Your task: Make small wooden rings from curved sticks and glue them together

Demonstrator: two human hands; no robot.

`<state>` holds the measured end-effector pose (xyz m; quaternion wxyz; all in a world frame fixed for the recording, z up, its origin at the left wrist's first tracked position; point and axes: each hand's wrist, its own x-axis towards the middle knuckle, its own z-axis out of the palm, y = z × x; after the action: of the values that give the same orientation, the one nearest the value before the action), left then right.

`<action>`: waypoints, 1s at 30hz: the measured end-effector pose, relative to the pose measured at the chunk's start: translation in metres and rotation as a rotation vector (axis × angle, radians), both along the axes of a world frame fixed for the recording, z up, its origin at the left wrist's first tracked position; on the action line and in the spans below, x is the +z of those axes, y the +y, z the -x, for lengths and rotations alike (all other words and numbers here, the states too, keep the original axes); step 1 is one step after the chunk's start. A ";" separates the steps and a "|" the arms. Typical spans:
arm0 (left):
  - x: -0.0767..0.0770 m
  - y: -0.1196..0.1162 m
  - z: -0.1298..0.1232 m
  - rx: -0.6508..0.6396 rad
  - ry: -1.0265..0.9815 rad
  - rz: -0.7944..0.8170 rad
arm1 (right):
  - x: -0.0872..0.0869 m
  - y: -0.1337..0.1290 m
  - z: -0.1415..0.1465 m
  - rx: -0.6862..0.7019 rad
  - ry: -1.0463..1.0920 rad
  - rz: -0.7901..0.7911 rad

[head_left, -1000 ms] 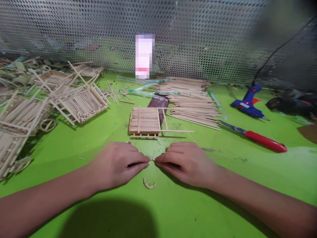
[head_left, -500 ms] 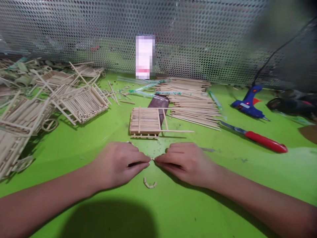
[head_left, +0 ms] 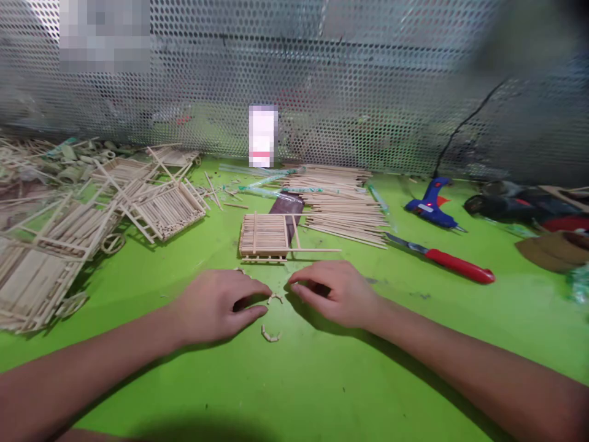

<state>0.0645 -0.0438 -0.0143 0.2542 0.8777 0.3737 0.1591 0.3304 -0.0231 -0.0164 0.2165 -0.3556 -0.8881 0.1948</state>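
Between my hands a small curved row of short bamboo pieces [head_left: 275, 298] lies on the green table. A second curved row [head_left: 270, 335] lies a little nearer to me. My left hand [head_left: 221, 305] rests with thumb and forefinger parted, its forefinger tip at the edge of the farther row. To the right of that row is my right hand [head_left: 338, 293], loosely curled, thumb and forefinger tips close to each other; I see nothing held there. Just beyond the hands sits a miniature bamboo cart body [head_left: 264, 236] with slatted bed and long shafts.
Several similar cart bodies [head_left: 170, 209] crowd the left side. Loose bamboo sticks [head_left: 343, 205] lie behind, over a dark brown block [head_left: 294, 207]. At right are a red-handled knife [head_left: 460, 265] and a blue glue gun [head_left: 432, 205] with a cord. A perforated metal screen [head_left: 350, 86] closes the back.
My fingertips have come apart and the upper curved row now lies uncovered between them. Both hands have drawn away from it slightly. The view has tilted up and shifted right.
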 end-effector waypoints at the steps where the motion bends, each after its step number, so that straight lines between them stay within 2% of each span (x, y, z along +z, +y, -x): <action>1: 0.000 0.000 0.001 0.000 -0.003 -0.001 | 0.000 0.001 -0.001 -0.028 -0.016 0.009; 4: 0.004 0.005 0.007 0.021 -0.013 -0.077 | 0.002 0.004 0.000 -0.081 -0.095 0.051; 8: 0.014 0.023 0.025 0.099 -0.007 -0.250 | 0.004 0.004 0.003 -0.089 -0.180 0.057; 12: 0.023 0.045 0.047 0.209 0.095 -0.321 | 0.005 0.004 0.004 -0.093 -0.201 0.036; 14: 0.025 0.052 0.054 0.226 0.158 -0.319 | 0.005 0.004 0.005 -0.096 -0.207 0.026; 17: 0.024 0.055 0.055 0.152 0.194 -0.287 | 0.006 0.004 0.005 -0.090 -0.213 0.019; 23: 0.019 0.042 0.045 -0.063 0.231 -0.222 | 0.006 0.005 0.006 -0.097 -0.216 0.008; 30: 0.011 0.038 0.035 -0.101 0.255 -0.209 | 0.008 0.005 0.007 -0.102 -0.221 0.017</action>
<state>0.0295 -0.0062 -0.0029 0.1196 0.9302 0.3397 0.0713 0.3235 -0.0184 -0.0089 0.1240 -0.4217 -0.8855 0.1509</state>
